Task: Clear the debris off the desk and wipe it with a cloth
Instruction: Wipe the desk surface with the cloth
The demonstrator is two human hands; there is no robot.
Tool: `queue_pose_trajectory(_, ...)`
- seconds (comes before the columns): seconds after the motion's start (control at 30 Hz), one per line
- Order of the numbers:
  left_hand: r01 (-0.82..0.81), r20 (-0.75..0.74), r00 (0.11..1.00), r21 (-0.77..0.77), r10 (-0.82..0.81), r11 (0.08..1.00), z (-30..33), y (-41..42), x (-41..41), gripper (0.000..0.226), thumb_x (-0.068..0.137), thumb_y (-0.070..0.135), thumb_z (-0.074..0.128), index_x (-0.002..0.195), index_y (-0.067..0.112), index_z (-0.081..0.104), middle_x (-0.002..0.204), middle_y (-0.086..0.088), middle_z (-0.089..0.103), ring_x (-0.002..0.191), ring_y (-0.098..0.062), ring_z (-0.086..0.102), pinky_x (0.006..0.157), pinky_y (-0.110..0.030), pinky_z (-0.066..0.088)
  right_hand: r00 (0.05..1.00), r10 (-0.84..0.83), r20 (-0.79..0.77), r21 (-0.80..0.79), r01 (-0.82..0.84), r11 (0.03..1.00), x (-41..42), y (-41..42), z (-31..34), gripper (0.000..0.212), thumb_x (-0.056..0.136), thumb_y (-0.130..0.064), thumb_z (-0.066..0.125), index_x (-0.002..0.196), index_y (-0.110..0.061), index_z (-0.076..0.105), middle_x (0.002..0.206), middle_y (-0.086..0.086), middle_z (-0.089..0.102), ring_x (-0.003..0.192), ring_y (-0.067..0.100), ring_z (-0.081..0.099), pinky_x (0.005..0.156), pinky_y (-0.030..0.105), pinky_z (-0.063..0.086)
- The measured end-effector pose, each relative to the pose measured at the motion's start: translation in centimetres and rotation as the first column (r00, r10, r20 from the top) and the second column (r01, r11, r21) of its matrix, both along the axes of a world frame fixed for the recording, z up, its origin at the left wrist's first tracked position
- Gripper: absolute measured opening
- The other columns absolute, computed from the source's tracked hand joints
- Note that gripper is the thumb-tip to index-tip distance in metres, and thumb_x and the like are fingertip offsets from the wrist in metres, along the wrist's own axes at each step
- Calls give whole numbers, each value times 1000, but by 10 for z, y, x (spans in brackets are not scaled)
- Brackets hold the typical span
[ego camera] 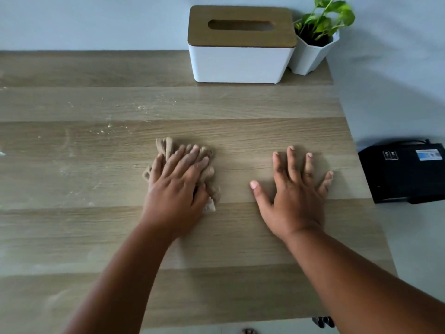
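A crumpled tan cloth (pixel 166 147) lies on the wooden desk (pixel 240 131) near its middle. My left hand (pixel 177 186) presses down on the cloth with fingers spread over it; the cloth shows past the fingertips and on both sides. My right hand (pixel 296 191) rests flat on the bare desk to the right, fingers apart, holding nothing. Pale crumbs and dusty smears (pixel 106 128) are scattered over the left half of the desk.
A white tissue box with a wooden lid (pixel 240 44) stands at the back of the desk, a small plant in a white pot (pixel 313 49) beside it at the back right corner. Off the desk's right edge, lower down, lies a black device (pixel 407 172).
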State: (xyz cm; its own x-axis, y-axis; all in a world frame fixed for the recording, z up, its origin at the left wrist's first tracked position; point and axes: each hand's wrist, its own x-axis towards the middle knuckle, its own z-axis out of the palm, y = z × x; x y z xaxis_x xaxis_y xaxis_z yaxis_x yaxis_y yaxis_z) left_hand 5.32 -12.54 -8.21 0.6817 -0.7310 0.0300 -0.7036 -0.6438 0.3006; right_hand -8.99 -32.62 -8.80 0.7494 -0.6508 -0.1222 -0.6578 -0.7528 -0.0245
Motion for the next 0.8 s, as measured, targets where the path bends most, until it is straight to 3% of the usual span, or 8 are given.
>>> queue_pose_trajectory(0.1,-46,47,998,-50,49,998,-3,30,-42,58,93,37,50,149,23,52,163,1,38,155,-21,27,121,-59,24,1000,0,7,9,0,1000,0,0,0,88,90,-82,10,163,-31,14,173,-1,-1,158,34,-7,118,73,-1)
queue_pose_trajectory(0.23,-111,88,989,-52,116,992,-1,40,-60,59,92,34,51,150,20,52,162,-2,39,153,-25,31,119,-60,26,1000,2,19,15,-2,1000,0,1,0,88,90,-81,12,162,-31,16,173,0,-1,158,34,-6,118,74,-2)
queue_pose_trajectory(0.5,-203,-66,976,88,209,975,4,-28,30,72,89,52,33,158,32,34,170,6,19,158,-17,8,127,-52,3,1000,2,19,10,-2,1000,1,0,0,87,91,-81,11,163,-32,13,173,-1,-2,158,34,-9,118,73,-2)
queue_pose_trajectory(0.67,-80,-70,994,125,89,989,5,-37,32,72,89,55,26,159,37,29,171,8,15,159,-17,4,126,-55,1,999,-1,33,14,1,1000,1,-1,0,85,92,-79,10,162,-32,14,173,-1,-2,158,33,-9,118,73,-2)
queue_pose_trajectory(0.8,87,-11,996,82,-87,993,6,-6,-25,64,93,49,37,156,36,37,169,9,23,158,-17,11,124,-58,11,999,-7,32,4,7,1000,1,0,-1,82,93,-77,7,162,-34,14,173,-2,-2,158,33,-7,119,73,-2)
